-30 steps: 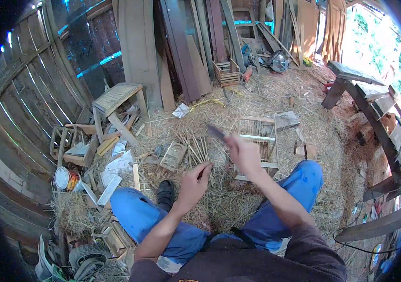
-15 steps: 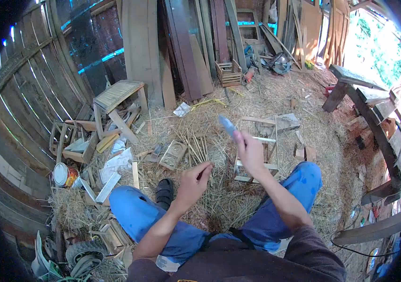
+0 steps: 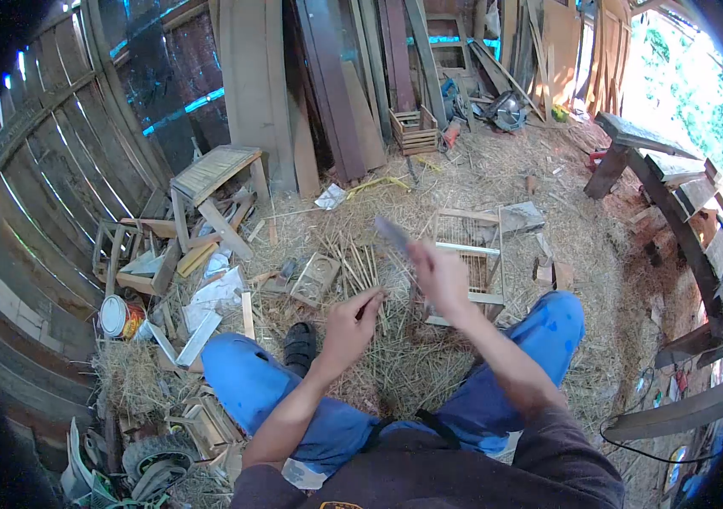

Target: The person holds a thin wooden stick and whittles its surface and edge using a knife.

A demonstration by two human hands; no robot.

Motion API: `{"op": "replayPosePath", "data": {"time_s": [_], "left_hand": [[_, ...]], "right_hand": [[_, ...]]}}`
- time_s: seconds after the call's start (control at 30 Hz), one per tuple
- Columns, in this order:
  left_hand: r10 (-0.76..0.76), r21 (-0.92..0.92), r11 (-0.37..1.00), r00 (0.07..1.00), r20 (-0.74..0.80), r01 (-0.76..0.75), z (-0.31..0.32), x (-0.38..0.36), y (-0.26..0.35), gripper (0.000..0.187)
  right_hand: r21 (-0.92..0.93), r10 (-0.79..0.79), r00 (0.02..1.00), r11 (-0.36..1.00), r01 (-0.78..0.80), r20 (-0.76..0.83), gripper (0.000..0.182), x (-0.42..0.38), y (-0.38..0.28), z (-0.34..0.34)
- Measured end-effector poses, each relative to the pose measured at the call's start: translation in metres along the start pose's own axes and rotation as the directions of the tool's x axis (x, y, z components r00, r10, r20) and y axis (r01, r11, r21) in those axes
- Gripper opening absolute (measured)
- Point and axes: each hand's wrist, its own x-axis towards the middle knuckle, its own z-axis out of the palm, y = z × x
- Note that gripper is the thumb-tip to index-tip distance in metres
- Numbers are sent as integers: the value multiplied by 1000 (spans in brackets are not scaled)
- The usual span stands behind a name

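Observation:
My right hand (image 3: 444, 282) is closed around the handle of a knife (image 3: 393, 234), whose broad blade points up and to the left. Left of it, my left hand (image 3: 349, 329) is closed in a pinch above the straw. Whatever sits between those fingertips is too small to make out. Just beyond my left hand lie several thin sticks (image 3: 356, 260) on the ground. A wooden frame with thin bars (image 3: 468, 249) lies behind and beside my right hand, partly hidden by it. A small wooden piece with a round hollow (image 3: 316, 278) lies left of the sticks.
A small wooden table (image 3: 217, 170) stands at the left, near scrap wood and a paint can (image 3: 113, 316). Boards (image 3: 327, 93) lean at the back beside a slatted crate (image 3: 414, 131). A circular saw (image 3: 510, 112) lies farther right. A timber bench (image 3: 692, 229) borders the right side.
My right hand and the knife have moved down and to the left, nearer my left hand. The left hand has barely moved and keeps its pinch.

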Motion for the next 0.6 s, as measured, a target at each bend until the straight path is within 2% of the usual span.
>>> {"op": "replayPosePath", "data": {"time_s": [0.07,0.1,0.2,0.23,0.33,0.37,0.47,0.5,0.6], "left_hand": [[20,0,1000,1000,-10,-20,-1,0,1,25],[42,15,999,999,-15,-42,1,0,0,25],[25,49,998,1000,-19,-24,2,0,-3,24],[5,62,998,1000,-20,-3,2,0,-5,24],[101,-16,995,989,-106,-103,4,2,-5,24],[85,-11,996,992,-93,-87,3,1,-3,24],[23,-5,1000,998,-52,-23,2,3,2,23],[-12,3,1000,999,-37,12,1,3,0,23],[-56,-7,998,998,-32,56,-1,3,2,23]], "right_hand": [[30,139,990,990,-139,-10,31,12,1,-12],[47,144,990,989,-143,-13,28,9,-1,-13],[0,22,989,1000,-23,148,33,-24,-5,1],[22,-27,993,999,24,119,33,-23,-6,5],[57,-16,999,998,19,-41,25,3,3,4],[47,151,987,987,-153,56,23,11,1,-9],[67,24,1000,997,-25,15,18,-11,11,3],[125,-130,991,983,133,-35,14,-19,2,10],[37,-67,992,997,64,108,12,-11,-6,2]]}}
